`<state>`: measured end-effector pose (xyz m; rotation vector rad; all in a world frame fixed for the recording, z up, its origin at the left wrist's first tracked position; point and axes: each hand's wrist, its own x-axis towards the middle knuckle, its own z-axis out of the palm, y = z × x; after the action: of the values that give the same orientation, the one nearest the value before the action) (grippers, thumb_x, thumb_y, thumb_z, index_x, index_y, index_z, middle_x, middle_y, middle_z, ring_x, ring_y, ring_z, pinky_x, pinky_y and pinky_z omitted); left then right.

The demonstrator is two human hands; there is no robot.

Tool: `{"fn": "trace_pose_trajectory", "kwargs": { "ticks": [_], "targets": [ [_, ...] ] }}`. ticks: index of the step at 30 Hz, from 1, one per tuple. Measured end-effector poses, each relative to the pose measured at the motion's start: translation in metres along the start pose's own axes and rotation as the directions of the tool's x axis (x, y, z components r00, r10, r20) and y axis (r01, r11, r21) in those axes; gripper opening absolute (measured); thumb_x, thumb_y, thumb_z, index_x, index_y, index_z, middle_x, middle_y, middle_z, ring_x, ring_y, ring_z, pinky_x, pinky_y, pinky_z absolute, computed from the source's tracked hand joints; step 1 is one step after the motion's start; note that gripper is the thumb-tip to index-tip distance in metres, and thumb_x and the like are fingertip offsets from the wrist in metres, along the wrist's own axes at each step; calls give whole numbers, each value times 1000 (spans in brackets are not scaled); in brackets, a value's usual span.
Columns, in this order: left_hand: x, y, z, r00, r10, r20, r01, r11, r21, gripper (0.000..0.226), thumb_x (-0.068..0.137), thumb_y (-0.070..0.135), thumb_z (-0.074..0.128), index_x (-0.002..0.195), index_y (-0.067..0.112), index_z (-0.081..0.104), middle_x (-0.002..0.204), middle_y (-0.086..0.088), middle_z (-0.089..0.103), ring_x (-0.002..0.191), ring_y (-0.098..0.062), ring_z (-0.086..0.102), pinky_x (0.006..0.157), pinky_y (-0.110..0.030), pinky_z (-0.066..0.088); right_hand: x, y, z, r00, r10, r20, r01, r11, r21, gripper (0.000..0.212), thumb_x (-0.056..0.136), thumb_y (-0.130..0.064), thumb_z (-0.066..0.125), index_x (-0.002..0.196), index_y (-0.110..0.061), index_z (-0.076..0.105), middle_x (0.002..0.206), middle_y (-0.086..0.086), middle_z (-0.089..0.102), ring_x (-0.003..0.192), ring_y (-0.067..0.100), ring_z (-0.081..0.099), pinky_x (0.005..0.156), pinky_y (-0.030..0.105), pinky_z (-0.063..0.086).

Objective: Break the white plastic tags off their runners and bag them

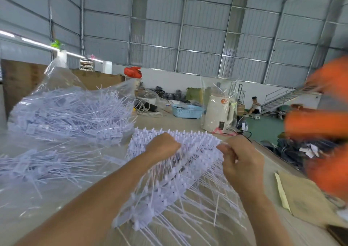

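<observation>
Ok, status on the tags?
Left hand and right hand both gripping tag sheet. Bag at left part full. Nothing in the way.

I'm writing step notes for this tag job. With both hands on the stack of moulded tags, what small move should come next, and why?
Probably a short twist or snap between the hands. The left hand and right hand both grip the upper edge of the stack of tags, still joined in rows on the table. Freed tags would then go into the clear bag at the left, which already holds loose ones.

Bag point(71, 110) blocks left; kettle point(218, 114) ahead; bare table point(169, 119) btwn.
</observation>
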<state>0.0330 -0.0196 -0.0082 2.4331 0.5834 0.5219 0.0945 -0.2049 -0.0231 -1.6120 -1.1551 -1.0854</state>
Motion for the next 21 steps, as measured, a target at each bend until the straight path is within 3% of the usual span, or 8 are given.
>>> {"fn": "trace_pose_trajectory", "kwargs": {
  "ticks": [3,5,7,8,12,14,17,21],
  "targets": [
    [-14,4,-1,985,139,106,-120,979,-164,34,100,27,45,69,15,51,71,3,57,41,-1,41,52,-19,38,7,3,-8,929,347,126,-369,885,284,22,89,-5,59,67,-4,59,52,5,53,41,12,49,46,15,41],
    [-19,13,3,954,194,230,-150,970,-193,22,100,17,44,81,19,56,74,3,56,46,-4,39,46,-19,30,6,4,-12,805,505,311,-588,613,527,24,89,-3,55,67,-6,62,53,5,52,44,11,46,42,19,39],
    [-20,19,3,926,229,299,-204,972,-113,16,97,9,46,93,20,58,74,1,53,53,-9,42,46,-20,32,8,4,-14,711,523,471,-689,380,618,21,84,-5,59,65,-8,67,62,8,55,51,13,49,44,20,40],
    [-20,20,4,918,248,308,-239,969,-67,14,97,10,47,99,18,59,81,-2,56,60,-13,49,50,-21,37,8,2,-13,697,502,512,-712,392,583,17,82,-8,61,68,-6,69,70,11,58,58,16,54,50,23,44],
    [-25,19,6,909,342,239,-366,928,64,26,93,16,58,119,11,59,112,-3,53,105,-19,54,83,-24,40,-6,-2,11,752,431,499,-600,762,245,21,86,-8,64,85,13,64,94,18,57,90,23,55,82,37,44],
    [-26,17,6,909,378,174,-391,919,45,32,88,24,65,118,17,56,111,4,43,105,-12,47,84,-19,34,-9,-4,18,735,409,540,-594,773,223,18,89,-9,61,85,8,65,86,17,58,77,22,56,72,35,48],
    [-28,14,3,915,376,146,-381,924,8,39,84,26,70,117,21,50,120,5,40,107,-10,44,86,-21,37,-10,-6,20,677,454,580,-686,675,272,14,91,-5,57,78,-3,61,72,7,60,58,8,59,55,19,50],
    [-27,8,-3,922,335,194,-356,931,81,29,85,33,68,105,12,63,107,-2,52,97,-19,55,83,-31,46,-8,-8,18,739,405,539,-630,698,340,15,88,3,58,80,-10,58,75,6,58,54,5,56,54,16,49]
  ]
}}
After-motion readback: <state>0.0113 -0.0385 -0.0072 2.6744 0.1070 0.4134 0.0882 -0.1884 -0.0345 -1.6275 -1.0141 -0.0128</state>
